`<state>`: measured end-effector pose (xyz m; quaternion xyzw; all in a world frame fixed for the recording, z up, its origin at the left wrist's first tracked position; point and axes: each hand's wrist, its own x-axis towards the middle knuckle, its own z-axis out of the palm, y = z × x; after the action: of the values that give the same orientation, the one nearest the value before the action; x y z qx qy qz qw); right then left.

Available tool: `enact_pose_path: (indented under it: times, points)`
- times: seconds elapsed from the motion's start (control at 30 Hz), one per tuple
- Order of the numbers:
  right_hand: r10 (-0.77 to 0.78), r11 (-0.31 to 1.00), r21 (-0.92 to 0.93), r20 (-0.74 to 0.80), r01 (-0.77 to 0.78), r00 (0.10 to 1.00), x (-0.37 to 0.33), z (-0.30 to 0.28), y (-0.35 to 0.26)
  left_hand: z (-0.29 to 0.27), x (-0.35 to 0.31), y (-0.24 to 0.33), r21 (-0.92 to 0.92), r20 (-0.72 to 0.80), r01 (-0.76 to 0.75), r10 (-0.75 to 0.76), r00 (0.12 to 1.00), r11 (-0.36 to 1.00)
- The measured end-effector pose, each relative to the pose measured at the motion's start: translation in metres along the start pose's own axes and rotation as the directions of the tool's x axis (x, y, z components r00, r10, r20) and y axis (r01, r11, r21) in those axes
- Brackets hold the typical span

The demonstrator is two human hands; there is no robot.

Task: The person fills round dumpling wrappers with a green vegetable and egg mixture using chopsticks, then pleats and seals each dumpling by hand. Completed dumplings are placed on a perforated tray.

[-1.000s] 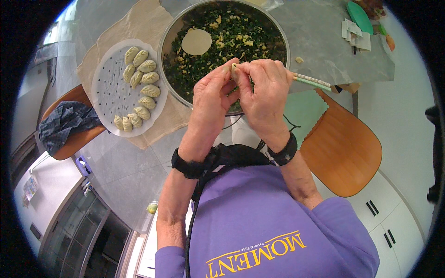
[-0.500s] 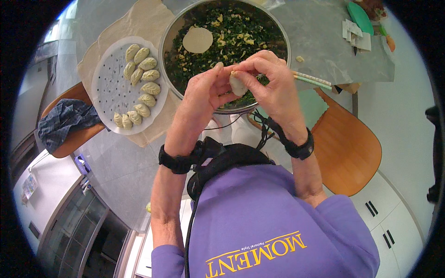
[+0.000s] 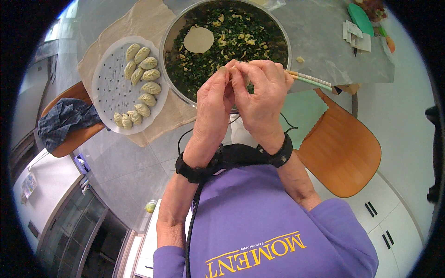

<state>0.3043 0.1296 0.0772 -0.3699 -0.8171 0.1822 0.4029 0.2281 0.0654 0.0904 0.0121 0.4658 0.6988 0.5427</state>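
My left hand and my right hand meet over the near side of a large metal bowl, thumbs and fingertips pinched together. Between them is a dumpling, mostly hidden by my fingers. The bowl holds chopped green filling with yellow bits. A round dough wrapper lies on the filling at the left. Patterned chopsticks stick out to the right beyond my right hand. Left of the bowl, several pleated dumplings rest along the right and lower parts of a round, perforated white sheet.
A beige cloth lies under the white sheet on the grey table. Chairs stand at the left, with a dark garment on it, and at the right. A green lid and paper packets lie far right.
My hands have come closer together and turned inward around the dumpling, which showed plainly before and is now mostly covered. My left forearm has shifted right.
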Motion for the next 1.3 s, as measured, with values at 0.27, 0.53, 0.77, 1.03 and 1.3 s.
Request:
enact_pose_path:
  times: [0.27,0.53,0.77,1.03,1.3]
  points:
    - [0.090,0.950,0.255,0.329,-0.180,0.940,0.015,-0.014,0.010,-0.024,0.011,0.011,-0.035,0.146,0.149,-0.143,0.979,0.988]
    - [0.025,0.836,0.407,0.641,-0.367,0.767,0.041,-0.029,0.025,-0.029,0.014,0.023,0.094,0.278,0.196,-0.214,0.936,0.976]
    - [0.050,0.775,0.497,0.568,-0.391,0.821,0.036,-0.020,0.024,-0.032,0.015,0.023,0.111,0.342,0.171,-0.199,0.918,0.979]
    - [0.031,0.923,0.341,0.397,-0.179,0.917,0.018,-0.016,0.017,-0.042,0.024,0.011,-0.135,0.391,0.245,-0.175,0.904,0.960]
    - [0.341,0.633,0.493,0.515,-0.597,0.787,0.006,-0.030,0.018,-0.031,0.018,0.014,-0.105,0.315,0.034,0.001,0.949,0.994]
